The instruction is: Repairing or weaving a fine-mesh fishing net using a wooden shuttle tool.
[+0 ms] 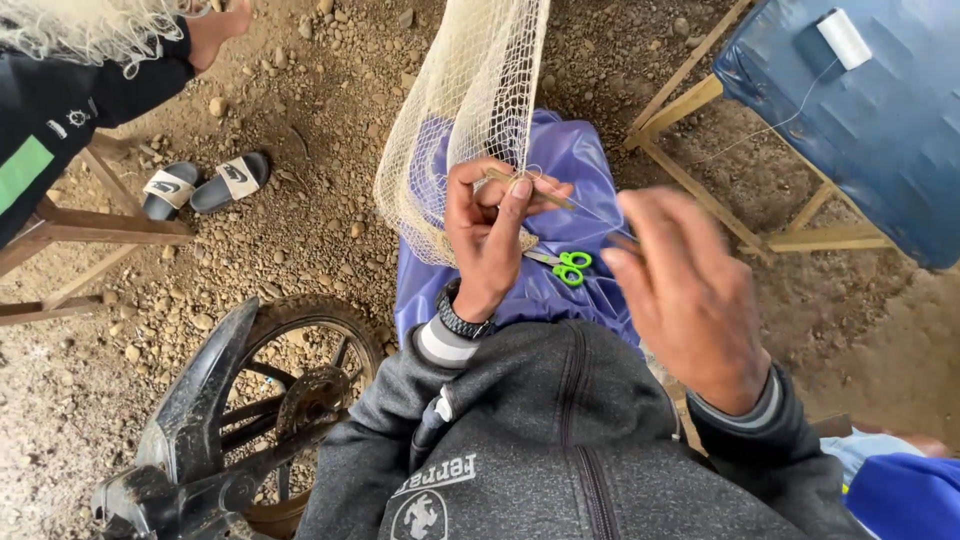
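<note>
Over the purple cloth covering the person's lap, the left hand is pinched closed on the gathered edge of a cream mesh net and a thin wooden netting needle. The right hand, blurred, hovers just beside it; whether its fingers grip anything I cannot tell. Green-handled small scissors lie on the cloth between both hands

No packages, labels, signs, or screens
</note>
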